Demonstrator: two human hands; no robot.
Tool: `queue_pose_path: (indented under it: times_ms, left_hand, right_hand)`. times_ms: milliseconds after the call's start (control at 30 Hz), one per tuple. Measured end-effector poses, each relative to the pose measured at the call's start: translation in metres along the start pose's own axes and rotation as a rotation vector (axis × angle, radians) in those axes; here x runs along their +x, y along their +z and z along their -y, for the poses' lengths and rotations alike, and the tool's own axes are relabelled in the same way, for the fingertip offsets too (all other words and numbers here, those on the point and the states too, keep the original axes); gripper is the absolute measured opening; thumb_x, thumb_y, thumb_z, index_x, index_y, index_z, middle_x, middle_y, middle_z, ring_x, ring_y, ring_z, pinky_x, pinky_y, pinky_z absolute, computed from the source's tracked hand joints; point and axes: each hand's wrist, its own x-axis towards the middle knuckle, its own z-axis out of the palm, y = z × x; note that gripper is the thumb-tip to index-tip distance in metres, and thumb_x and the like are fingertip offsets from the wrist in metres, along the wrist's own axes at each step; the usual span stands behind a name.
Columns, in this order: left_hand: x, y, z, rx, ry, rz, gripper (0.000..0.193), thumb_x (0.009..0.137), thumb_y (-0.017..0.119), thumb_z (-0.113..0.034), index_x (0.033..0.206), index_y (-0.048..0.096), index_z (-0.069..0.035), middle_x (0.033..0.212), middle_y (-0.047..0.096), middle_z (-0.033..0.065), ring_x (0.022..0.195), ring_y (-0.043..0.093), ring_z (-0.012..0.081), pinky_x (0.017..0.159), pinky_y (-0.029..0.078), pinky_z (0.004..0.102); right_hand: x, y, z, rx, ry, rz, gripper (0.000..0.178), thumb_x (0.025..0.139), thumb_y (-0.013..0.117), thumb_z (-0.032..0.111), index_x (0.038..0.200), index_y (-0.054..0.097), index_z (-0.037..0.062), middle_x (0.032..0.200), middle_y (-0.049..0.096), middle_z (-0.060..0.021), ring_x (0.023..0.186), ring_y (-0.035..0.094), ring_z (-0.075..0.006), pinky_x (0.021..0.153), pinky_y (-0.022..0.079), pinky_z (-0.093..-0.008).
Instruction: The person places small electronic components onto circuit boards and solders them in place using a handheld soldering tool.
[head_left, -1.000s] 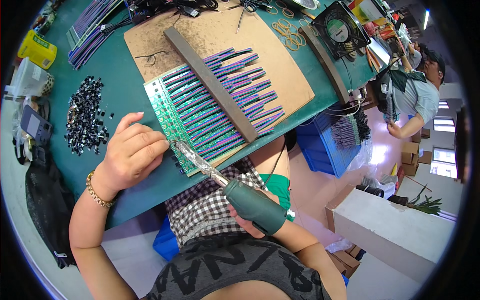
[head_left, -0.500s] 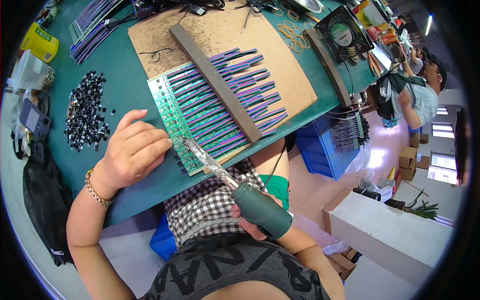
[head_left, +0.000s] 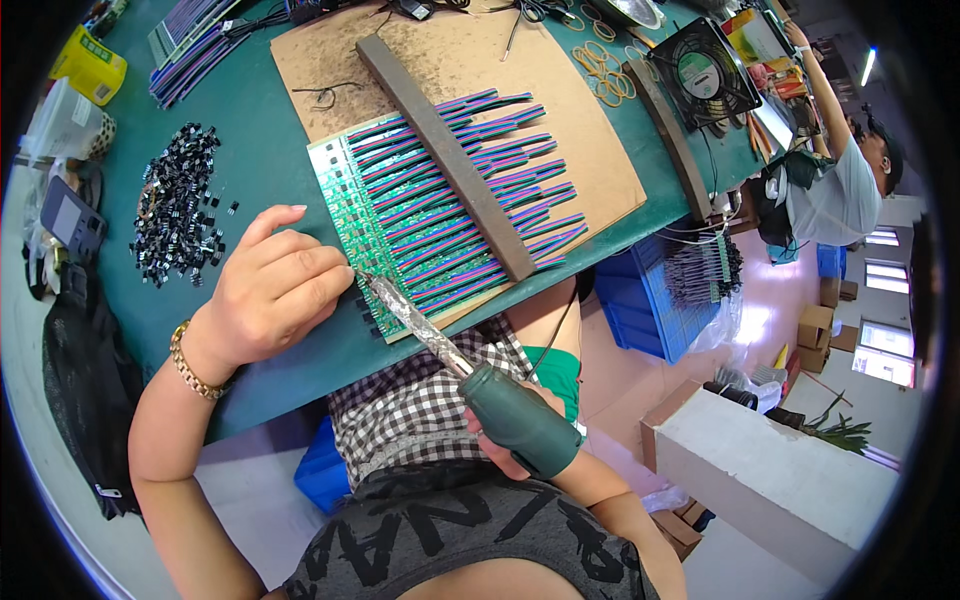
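- Workshop room, green bench (head_left: 255,120); from my end I see a co-worker (head_left: 835,200) at the right.
- Changes vs half a second ago: co-worker's arm now reaches up over the bench corner, was lower; soldering iron (head_left: 484,384) tip now nearer the left fingertips; view shifted slightly.
- Writing: lettering on the grey shirt (head_left: 460,540), print on the yellow container (head_left: 90,65), label on the fan (head_left: 705,75) hub; I'm not transcribing any.
- Iron's long axis is diagonal: handle lower right, tip upper left, at the left edge of the green circuit board panel (head_left: 350,215).
- Panel lies on brown card (head_left: 590,150), long axis upper left to lower right; striped wires (head_left: 525,185) run rightward under a dark bar (head_left: 445,160).
- Right hand (head_left: 497,452) wraps the iron's handle.
- Left hand (head_left: 275,295) is bent at the panel's left edge, one finger raised; can't tell if it's pinching anything.
- Black component pile (head_left: 180,205) lies left of the panel.
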Motion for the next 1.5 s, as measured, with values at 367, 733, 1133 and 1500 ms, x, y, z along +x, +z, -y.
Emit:
queue_pose_path:
  times_ms: [367,733,1133,1500]
  left_hand:
    - [-0.002,-0.002,0.001,-0.024,0.005,-0.019,0.027,0.067,0.073,-0.001,0.093,0.065,-0.003,0.087,0.065,0.0079,0.073,0.062,0.0229,0.081,0.051,0.0424]
    - [-0.006,-0.042,0.014,0.256,-0.505,-0.087,0.018,0.077,0.066,0.002,0.095,0.064,0.002,0.091,0.065,0.0144,0.076,0.064,0.0295,0.07,0.052,0.0377]
    - [-0.008,-0.059,0.022,0.225,-0.677,0.166,0.017,0.08,0.065,-0.001,0.096,0.066,0.004,0.101,0.064,0.0155,0.087,0.063,0.0334,0.078,0.051,0.038]
    - [0.006,-0.047,0.003,0.261,-0.707,0.123,0.01,0.072,0.065,0.005,0.077,0.058,0.001,0.076,0.057,0.0084,0.062,0.058,0.02,0.057,0.048,0.0305]
  right_hand:
    - [0.006,-0.001,0.015,0.459,0.19,-0.071,0.042,0.088,0.062,0.02,0.122,0.053,-0.0022,0.092,0.062,-0.0135,0.075,0.063,-0.0199,0.066,0.052,-0.0333]
    - [-0.015,-0.044,0.006,0.341,0.157,-0.217,0.036,0.082,0.064,0.009,0.117,0.06,0.0008,0.091,0.067,-0.0076,0.078,0.066,-0.0159,0.072,0.054,-0.0292]
    - [-0.051,-0.143,0.042,-0.46,0.247,-0.154,0.061,0.08,0.072,0.049,0.117,0.058,0.0033,0.087,0.062,-0.007,0.07,0.059,-0.0142,0.058,0.047,-0.0282]
    - [-0.012,-0.028,0.035,0.819,0.428,-0.184,0.056,0.084,0.07,0.04,0.121,0.049,0.0034,0.094,0.06,-0.0128,0.081,0.061,-0.0202,0.073,0.052,-0.034]
